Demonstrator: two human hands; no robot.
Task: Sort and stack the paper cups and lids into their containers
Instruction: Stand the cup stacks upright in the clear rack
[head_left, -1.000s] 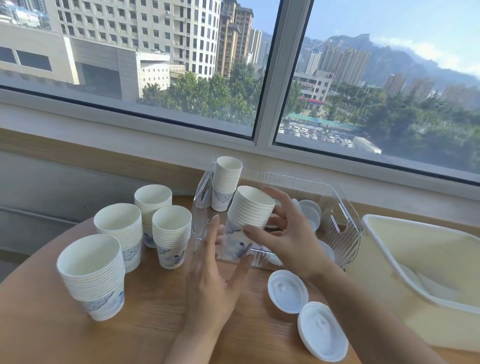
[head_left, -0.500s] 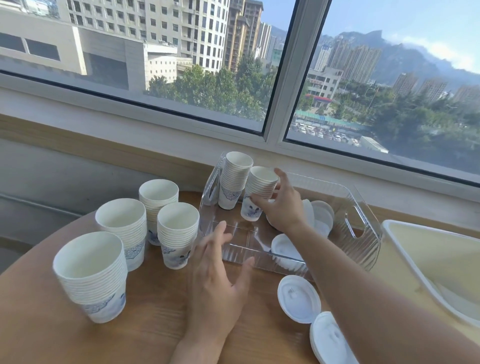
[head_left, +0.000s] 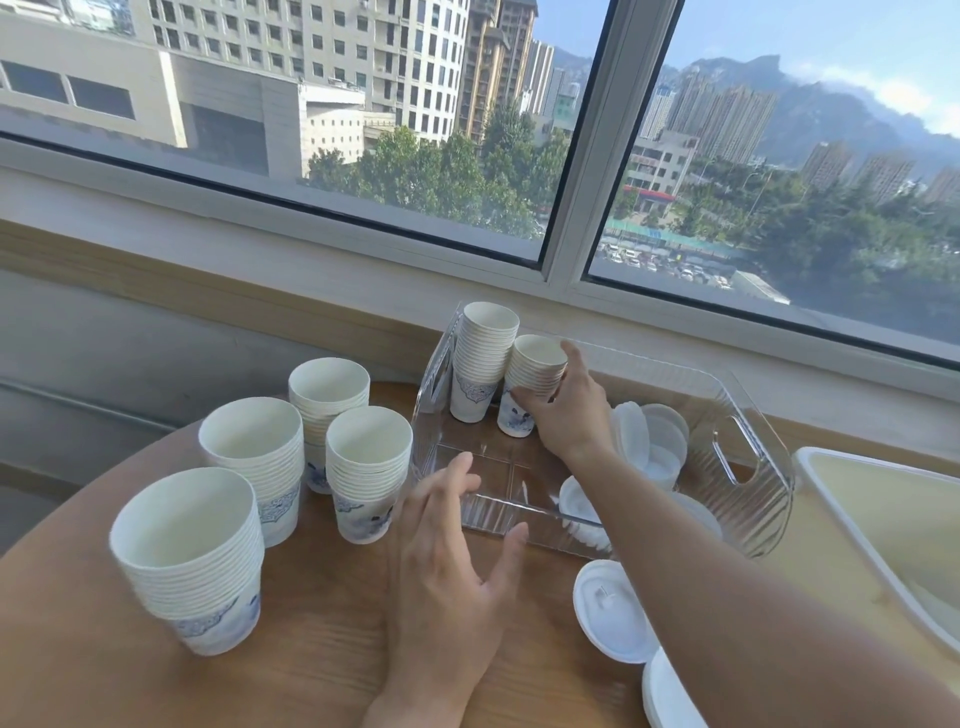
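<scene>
Now the stack I had been carrying stood upright on the floor of the clear plastic bin (head_left: 748, 462), where a second before it was tilted in the air at the bin's near edge. That shorter cup stack (head_left: 530, 387) sat touching the taller cup stack (head_left: 483, 358) in the bin's far left corner. My right hand (head_left: 566, 410) was still curled around its right side, thumb low and fingers high on the rims, so the grip had not let go. I judged the placing done and only the release left.

My left hand (head_left: 452, 561) hovered with fingers spread and relaxed, holding nothing, at the bin's near left wall; half a second earlier it was in much the same spot, so I took it as steadying rather than fetching.

For the task this meant two cup stacks housed in the bin and four waiting on the wooden surface (head_left: 322, 649) to the bin's left: the nearest stack (head_left: 192, 561), the middle stack (head_left: 257, 467), the far stack (head_left: 327, 410) and the stack beside the bin (head_left: 366, 473).

White lids lay inside the bin's right half (head_left: 649, 441), and loose lids (head_left: 615, 610) sat on the surface in front of the bin. A cream tub (head_left: 831, 499) stood to the bin's right; whether it held lids I could not tell.
</scene>
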